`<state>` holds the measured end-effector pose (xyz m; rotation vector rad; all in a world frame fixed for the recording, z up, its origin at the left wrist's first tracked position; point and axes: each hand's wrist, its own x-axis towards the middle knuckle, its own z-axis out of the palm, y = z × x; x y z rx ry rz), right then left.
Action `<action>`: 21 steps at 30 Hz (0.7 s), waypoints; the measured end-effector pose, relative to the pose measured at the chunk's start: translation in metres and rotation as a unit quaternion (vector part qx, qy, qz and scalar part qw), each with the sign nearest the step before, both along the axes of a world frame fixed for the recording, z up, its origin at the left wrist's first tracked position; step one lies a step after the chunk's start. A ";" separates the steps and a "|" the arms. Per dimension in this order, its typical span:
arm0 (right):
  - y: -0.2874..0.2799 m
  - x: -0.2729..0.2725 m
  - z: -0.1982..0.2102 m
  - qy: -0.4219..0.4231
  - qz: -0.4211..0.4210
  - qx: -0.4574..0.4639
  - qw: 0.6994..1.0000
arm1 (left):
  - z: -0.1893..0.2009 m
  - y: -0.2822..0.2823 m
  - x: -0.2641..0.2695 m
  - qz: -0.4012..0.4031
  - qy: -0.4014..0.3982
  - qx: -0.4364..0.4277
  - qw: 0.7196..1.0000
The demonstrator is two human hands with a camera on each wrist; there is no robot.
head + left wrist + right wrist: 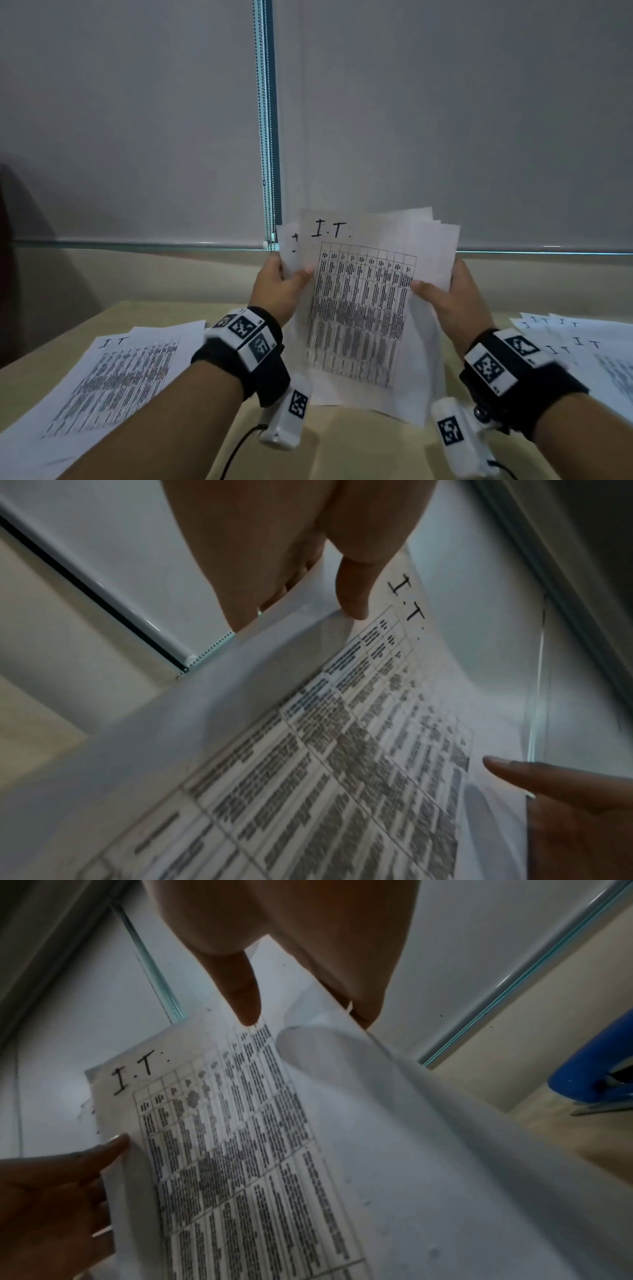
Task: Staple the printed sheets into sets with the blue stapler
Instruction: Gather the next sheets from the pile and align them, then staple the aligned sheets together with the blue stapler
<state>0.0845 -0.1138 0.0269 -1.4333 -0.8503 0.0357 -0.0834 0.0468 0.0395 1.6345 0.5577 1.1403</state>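
Note:
I hold a fanned bundle of printed sheets [363, 308] upright above the table; the front sheet bears a table and handwritten "I.T". My left hand [281, 284] pinches the bundle's left edge, thumb on the front. My right hand [448, 298] pinches the right edge, thumb on the front sheet. The left wrist view shows the left hand [308, 569] on the sheets [308, 750], the right wrist view the right hand [291, 969] on the sheets [257, 1150]. The blue stapler [592, 1074] shows only in the right wrist view, on the table at the right.
A stack of printed sheets [102, 380] lies on the beige table [342, 452] at the left. More sheets [589, 349] marked "I T" lie spread at the right. A roller blind with a bead chain [265, 137] hangs behind the table.

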 end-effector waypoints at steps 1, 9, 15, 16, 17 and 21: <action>0.000 -0.001 0.001 -0.008 0.004 0.001 1.000 | 0.001 -0.002 0.001 -0.003 0.008 0.005 1.000; -0.002 -0.009 0.008 -0.012 0.001 0.068 0.998 | -0.003 -0.008 0.002 0.002 -0.037 -0.006 0.999; -0.004 -0.008 0.004 -0.028 -0.024 0.059 0.998 | -0.013 -0.008 0.003 0.012 -0.043 -0.005 0.999; -0.003 -0.008 0.005 -0.023 -0.013 0.053 0.998 | -0.012 -0.009 0.004 0.013 -0.041 0.002 0.999; -0.002 -0.009 0.007 -0.030 -0.011 0.050 0.998 | -0.011 -0.010 0.005 0.014 -0.046 0.012 0.999; -0.005 -0.012 0.019 -0.083 -0.093 0.141 0.982 | 0.005 -0.017 0.008 0.020 -0.118 0.049 0.992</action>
